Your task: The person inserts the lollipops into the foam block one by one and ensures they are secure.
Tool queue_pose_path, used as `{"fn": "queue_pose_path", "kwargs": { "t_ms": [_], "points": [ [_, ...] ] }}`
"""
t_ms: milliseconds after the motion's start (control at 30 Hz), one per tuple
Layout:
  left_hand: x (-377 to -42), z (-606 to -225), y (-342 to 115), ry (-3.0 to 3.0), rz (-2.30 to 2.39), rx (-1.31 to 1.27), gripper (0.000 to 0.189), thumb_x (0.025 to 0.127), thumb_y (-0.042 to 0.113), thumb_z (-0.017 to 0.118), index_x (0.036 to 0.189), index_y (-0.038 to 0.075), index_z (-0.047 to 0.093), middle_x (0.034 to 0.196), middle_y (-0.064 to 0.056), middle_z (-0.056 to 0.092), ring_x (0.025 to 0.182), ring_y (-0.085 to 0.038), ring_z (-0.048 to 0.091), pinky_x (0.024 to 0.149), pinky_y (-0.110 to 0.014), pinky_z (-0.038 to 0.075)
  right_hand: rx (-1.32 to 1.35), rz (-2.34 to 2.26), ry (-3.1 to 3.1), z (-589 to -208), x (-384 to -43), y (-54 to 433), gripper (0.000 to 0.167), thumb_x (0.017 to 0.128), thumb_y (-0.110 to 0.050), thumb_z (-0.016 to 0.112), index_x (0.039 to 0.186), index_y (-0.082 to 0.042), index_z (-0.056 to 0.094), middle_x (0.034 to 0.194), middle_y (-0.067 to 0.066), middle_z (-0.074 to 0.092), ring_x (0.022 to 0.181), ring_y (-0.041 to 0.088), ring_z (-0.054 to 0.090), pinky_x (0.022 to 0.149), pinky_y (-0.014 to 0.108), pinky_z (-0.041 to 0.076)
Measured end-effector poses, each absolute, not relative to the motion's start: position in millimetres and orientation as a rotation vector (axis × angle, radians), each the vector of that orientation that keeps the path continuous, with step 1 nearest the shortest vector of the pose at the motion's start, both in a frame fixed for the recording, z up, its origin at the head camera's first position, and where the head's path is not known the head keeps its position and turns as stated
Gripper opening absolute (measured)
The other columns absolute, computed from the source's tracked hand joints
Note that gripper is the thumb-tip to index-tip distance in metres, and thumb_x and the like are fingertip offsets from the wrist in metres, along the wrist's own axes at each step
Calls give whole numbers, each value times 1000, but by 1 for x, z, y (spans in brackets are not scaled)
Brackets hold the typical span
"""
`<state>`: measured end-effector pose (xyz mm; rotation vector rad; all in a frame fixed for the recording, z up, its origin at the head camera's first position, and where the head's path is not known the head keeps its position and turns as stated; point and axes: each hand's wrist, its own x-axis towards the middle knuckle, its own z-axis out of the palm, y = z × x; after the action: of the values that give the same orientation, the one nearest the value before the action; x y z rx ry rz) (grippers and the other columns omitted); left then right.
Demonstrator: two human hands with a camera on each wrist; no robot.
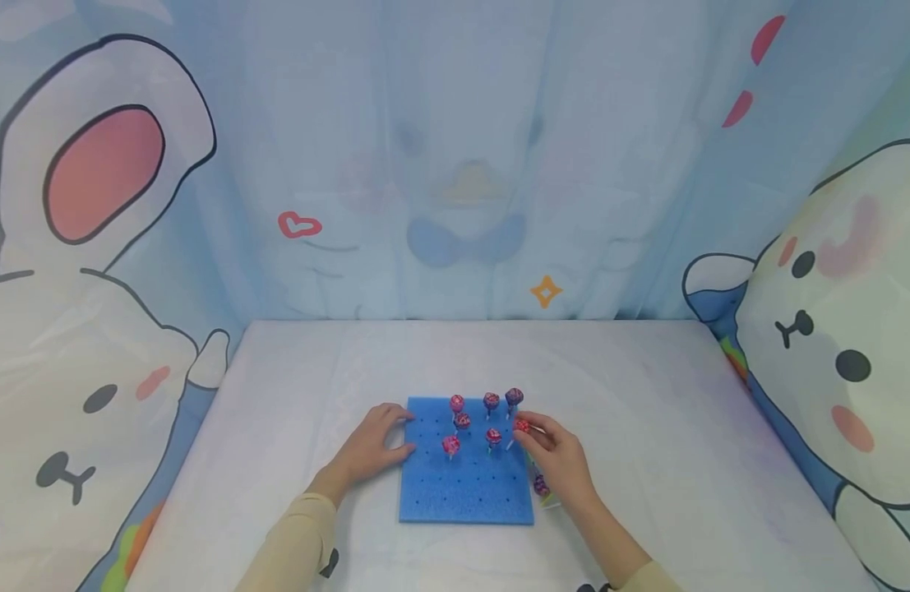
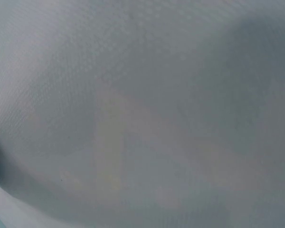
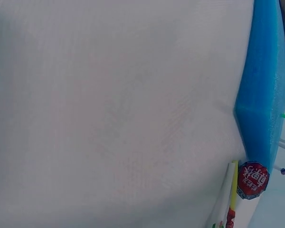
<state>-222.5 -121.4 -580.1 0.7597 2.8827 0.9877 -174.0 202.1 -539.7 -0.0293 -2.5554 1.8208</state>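
Observation:
A blue foam board [image 1: 465,485] dotted with small holes lies on the table. Several wrapped lollipops stand in its far half, among them a pink one [image 1: 450,446] and a dark purple one [image 1: 515,397]. My right hand [image 1: 561,460] pinches a red lollipop [image 1: 522,426] over the board's right side, its white stick slanting down to the left. On the left, my left hand [image 1: 367,444] touches the board's edge with fingers and thumb spread apart. The left wrist view shows mostly blurred pale cloth.
Beside the board's right edge, partly behind my right hand, lies a dark-wrapped lollipop [image 1: 541,485]. In the right wrist view, a red-wrapped lollipop [image 3: 253,180] lies against the board next to a yellow stick [image 3: 234,185]. A white cloth [image 1: 647,395] covers the table; a printed curtain [image 1: 462,107] hangs behind.

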Motion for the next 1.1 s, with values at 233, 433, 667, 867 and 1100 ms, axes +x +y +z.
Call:
{"fn": "queue_pose_path", "kwargs": {
  "t_ms": [233, 433, 667, 867, 1100],
  "points": [
    [-223, -578, -121, 2880, 994, 760, 44, 88, 35, 69, 127, 17, 57, 131, -5, 54, 129, -26, 45, 111, -44, 36, -20, 1835, -2570, -540, -172, 198, 38, 90, -16, 71, 127, -11, 62, 130, 8, 62, 119, 24, 60, 91, 27, 51],
    [-223, -578, -122, 2879, 984, 761, 44, 89, 36, 69, 127, 17, 57, 130, -5, 54, 129, -26, 45, 111, -44, 36, -14, 1832, -2578, -543, -171, 195, 42, 88, -20, 74, 127, -11, 62, 128, 7, 63, 118, 24, 61, 90, 26, 52],
    [-222, -579, -122, 2875, 996, 757, 44, 89, 35, 70, 127, 16, 58, 130, -5, 54, 129, -26, 45, 110, -45, 37, -41, 1749, -2665, -549, -171, 191, 39, 87, -22, 75, 122, -11, 65, 124, 7, 65, 115, 24, 62, 91, 28, 52],
    [-221, -577, -121, 2864, 1009, 762, 44, 89, 34, 70, 127, 15, 57, 131, -5, 54, 130, -27, 44, 111, -45, 36, -26, 1689, -2672, -550, -172, 191, 39, 87, -22, 75, 123, -10, 65, 123, 8, 66, 114, 26, 63, 91, 30, 53],
    [-221, -575, -121, 2875, 991, 763, 44, 89, 34, 70, 127, 16, 57, 130, -4, 54, 129, -26, 45, 110, -44, 37, -4, 1707, -2635, -553, -173, 193, 39, 86, -22, 75, 122, -9, 66, 121, 10, 67, 111, 27, 65, 88, 29, 54]
  ]
}}
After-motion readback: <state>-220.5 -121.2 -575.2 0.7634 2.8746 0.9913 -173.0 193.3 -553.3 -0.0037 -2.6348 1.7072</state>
